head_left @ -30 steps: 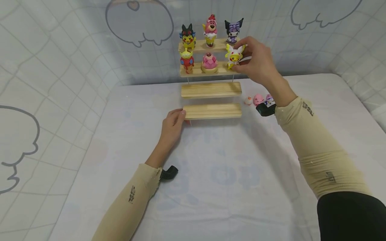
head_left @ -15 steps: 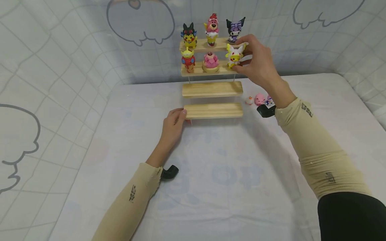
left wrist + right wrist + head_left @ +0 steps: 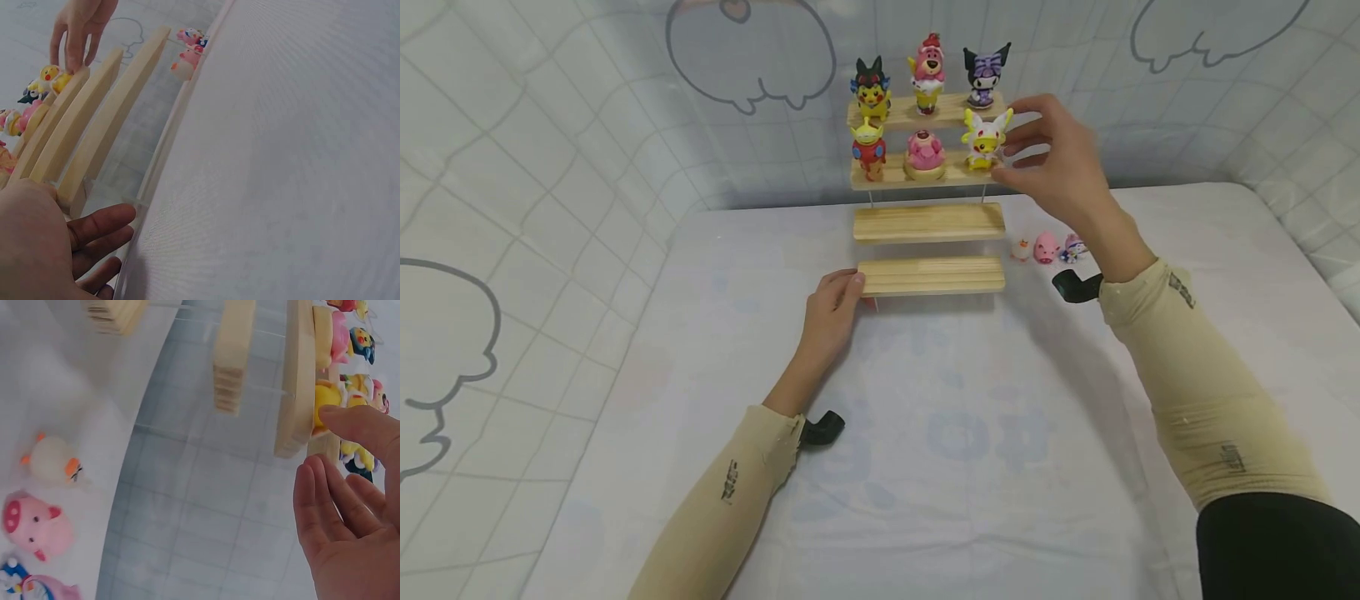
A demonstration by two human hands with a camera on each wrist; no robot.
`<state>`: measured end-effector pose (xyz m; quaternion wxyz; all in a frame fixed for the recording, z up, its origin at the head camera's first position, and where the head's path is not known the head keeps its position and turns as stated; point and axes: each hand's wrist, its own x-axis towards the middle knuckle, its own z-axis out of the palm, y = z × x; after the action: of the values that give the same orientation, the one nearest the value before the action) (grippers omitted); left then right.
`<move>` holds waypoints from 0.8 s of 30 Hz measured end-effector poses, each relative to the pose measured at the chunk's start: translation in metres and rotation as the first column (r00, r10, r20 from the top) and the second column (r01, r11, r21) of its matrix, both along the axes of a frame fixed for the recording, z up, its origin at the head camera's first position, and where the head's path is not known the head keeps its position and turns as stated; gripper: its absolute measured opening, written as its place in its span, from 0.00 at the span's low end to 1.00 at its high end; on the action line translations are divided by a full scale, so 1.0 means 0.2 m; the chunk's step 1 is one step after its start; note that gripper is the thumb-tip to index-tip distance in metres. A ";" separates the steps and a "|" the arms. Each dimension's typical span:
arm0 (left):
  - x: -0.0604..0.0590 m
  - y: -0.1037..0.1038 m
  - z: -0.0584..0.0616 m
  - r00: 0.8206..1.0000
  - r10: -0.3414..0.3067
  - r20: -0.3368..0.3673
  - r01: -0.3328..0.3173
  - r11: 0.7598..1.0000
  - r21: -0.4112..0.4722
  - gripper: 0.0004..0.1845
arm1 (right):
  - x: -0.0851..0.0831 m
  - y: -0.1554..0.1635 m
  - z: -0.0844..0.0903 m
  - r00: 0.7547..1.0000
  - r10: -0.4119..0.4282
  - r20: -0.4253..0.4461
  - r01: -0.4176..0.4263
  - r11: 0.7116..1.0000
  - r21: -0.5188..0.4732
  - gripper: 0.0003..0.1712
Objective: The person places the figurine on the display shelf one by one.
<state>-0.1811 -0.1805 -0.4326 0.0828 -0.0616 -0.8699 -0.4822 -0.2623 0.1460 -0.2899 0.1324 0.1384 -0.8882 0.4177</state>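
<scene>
My left hand (image 3: 830, 315) rests at the left end of the lowest wooden shelf (image 3: 931, 277), thumb at its corner. In the left wrist view its fingers (image 3: 103, 225) extend loosely past the shelf end. My right hand (image 3: 1056, 158) is beside a yellow figurine in a white hood (image 3: 984, 143), which stands upright at the right end of the second shelf from the top. The right thumb (image 3: 350, 422) is right at the figurine's base, the other fingers spread away from it. Beside it stand a pink bear figurine (image 3: 924, 154) and a red-suited green alien figurine (image 3: 869, 150).
On the top shelf (image 3: 898, 111) stand a black-hooded yellow figurine (image 3: 871, 93), a pink bear with a red hat (image 3: 928, 73) and a black-eared figurine (image 3: 986, 77). A white chick (image 3: 1020, 249), a pink pig (image 3: 1046, 247) and another small figurine (image 3: 1073, 247) are on the white cloth.
My right hand has let go of the hooded yellow figurine and drawn back slightly right, leaving it upright on the shelf. The left hand stays at the lowest shelf.
</scene>
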 end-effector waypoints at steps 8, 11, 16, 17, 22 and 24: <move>-0.01 0.00 -0.01 1.000 -0.002 -0.004 0.002 1.000 -0.020 0.28 | 0.09 0.08 -0.12 0.991 -0.062 -0.120 0.051 0.994 -0.095 0.33; -0.01 -0.01 -0.01 1.000 -0.003 -0.006 0.002 1.000 -0.018 0.28 | 0.13 0.08 -0.19 0.981 -0.107 -0.162 0.082 0.985 -0.152 0.27; 0.00 0.00 0.00 1.000 -0.001 -0.003 0.001 1.000 -0.003 0.27 | 0.20 0.09 -0.27 0.979 -0.144 -0.142 0.112 0.971 -0.212 0.23; 0.00 0.00 0.00 1.000 -0.001 -0.002 0.001 1.000 -0.001 0.27 | 0.20 0.09 -0.28 0.979 -0.144 -0.142 0.112 0.970 -0.215 0.22; 0.00 0.00 -0.01 1.000 -0.002 0.000 0.002 1.000 0.012 0.27 | 0.21 0.12 -0.32 0.979 -0.130 -0.156 0.101 0.978 -0.182 0.19; 0.00 0.00 -0.01 1.000 -0.002 -0.001 0.002 1.000 0.013 0.28 | 0.20 0.14 -0.32 0.979 -0.132 -0.154 0.107 0.981 -0.159 0.19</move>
<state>-0.1819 -0.1805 -0.4346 0.0831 -0.0624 -0.8666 -0.4880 -0.2214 0.1731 -0.3547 0.2399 0.1082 -0.8469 0.4620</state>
